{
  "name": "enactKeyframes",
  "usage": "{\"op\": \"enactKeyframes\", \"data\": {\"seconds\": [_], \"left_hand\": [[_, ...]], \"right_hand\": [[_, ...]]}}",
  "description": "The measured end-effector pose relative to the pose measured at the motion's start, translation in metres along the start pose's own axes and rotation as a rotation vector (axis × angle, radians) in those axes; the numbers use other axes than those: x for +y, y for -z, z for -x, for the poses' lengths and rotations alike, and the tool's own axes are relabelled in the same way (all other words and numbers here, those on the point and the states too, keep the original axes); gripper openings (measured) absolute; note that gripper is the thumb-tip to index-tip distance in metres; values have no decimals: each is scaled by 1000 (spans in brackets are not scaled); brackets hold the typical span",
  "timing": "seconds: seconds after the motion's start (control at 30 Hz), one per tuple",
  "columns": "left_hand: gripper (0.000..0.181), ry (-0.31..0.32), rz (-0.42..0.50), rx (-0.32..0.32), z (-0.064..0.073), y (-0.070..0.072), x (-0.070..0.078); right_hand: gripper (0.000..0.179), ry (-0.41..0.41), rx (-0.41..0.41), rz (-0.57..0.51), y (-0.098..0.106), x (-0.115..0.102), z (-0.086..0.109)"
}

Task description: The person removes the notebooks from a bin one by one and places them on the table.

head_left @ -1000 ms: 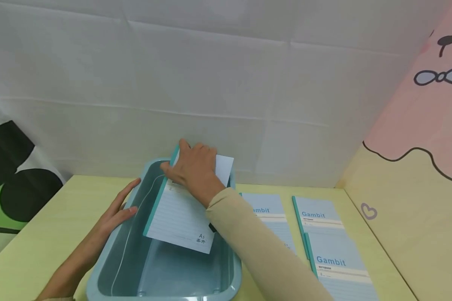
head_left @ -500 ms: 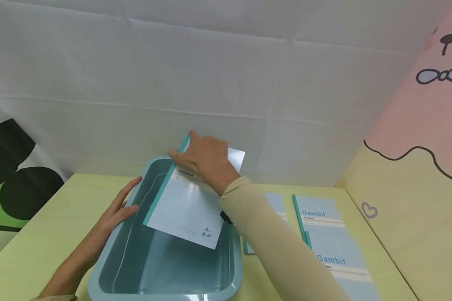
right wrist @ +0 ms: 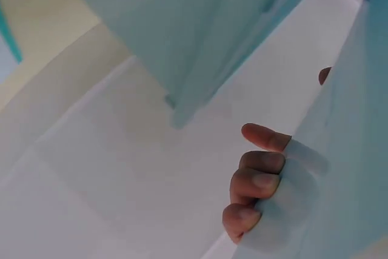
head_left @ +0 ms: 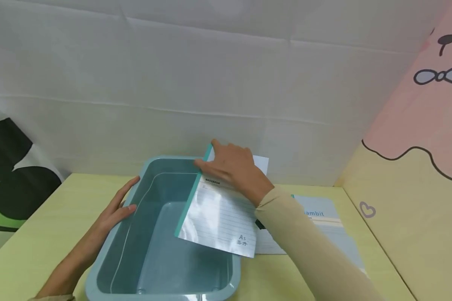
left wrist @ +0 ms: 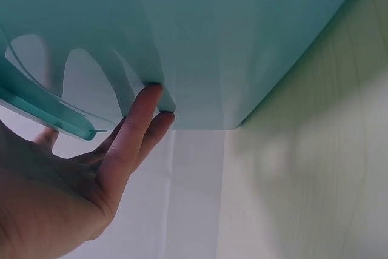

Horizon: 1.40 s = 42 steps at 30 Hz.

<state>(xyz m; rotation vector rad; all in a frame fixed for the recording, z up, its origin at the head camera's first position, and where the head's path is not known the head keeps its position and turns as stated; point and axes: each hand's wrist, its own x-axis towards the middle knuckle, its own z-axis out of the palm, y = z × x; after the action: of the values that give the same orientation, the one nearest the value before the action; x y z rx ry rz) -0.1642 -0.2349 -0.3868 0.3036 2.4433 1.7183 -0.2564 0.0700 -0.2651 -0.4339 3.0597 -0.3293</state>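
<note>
My left hand (head_left: 113,213) holds the left rim of a blue-grey plastic tub (head_left: 233,278). Its thumb lies over the rim, and in the left wrist view its fingers (left wrist: 136,119) touch the outer wall. Above the tub's right side, my right hand (head_left: 235,167) grips a pale blue notebook (head_left: 218,221) with a teal spine by its upper part. The notebook hangs tilted, its lower left corner over the tub and its right part beyond the rim. Seen from the right wrist, curled fingertips (right wrist: 257,183) press on the notebook's face (right wrist: 333,180).
Right of the tub lie more Gambit notebooks (head_left: 322,215), partly covered by the right sleeve (head_left: 305,238) and the held notebook. A white cloth wall (head_left: 211,83) rises behind the yellow table (head_left: 34,234). A printed panel (head_left: 407,217) borders the right side.
My right hand has carried the notebook rightward, from above the tub's middle to over its right rim. It now hides more of the notebooks on the table. My left hand stays at the rim.
</note>
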Motion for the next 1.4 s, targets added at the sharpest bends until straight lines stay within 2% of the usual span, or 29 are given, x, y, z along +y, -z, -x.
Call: {"op": "enactKeyframes", "data": {"seconds": [0.17,0.37,0.5,0.6,0.7,0.87,1.03,1.2,1.4], "left_hand": [[63,0,-3,-2,0,2,1],[62,22,-22,4,4,5,-3],[62,33,-26,9,7,6,-5],[61,27,-22,7,7,6,-5],[62,14,-16,6,7,6,-4],[62,9,5,-1,6,4,-2],[62,13,9,0,3,2,-1],[63,1,10,1,1,2,-2],[63,6,11,5,0,0,-1]], "right_hand": [[55,23,33,-101,-10,39,12],[52,26,53,-153,-28,76,24],[44,33,46,-210,-37,100,33],[38,57,50,-194,-41,116,36],[39,87,62,-134,-47,128,39],[48,122,73,-62,-67,138,48],[61,138,64,2,-97,141,59],[71,101,4,-23,-125,141,69],[77,108,-57,-40,-151,143,76]]}}
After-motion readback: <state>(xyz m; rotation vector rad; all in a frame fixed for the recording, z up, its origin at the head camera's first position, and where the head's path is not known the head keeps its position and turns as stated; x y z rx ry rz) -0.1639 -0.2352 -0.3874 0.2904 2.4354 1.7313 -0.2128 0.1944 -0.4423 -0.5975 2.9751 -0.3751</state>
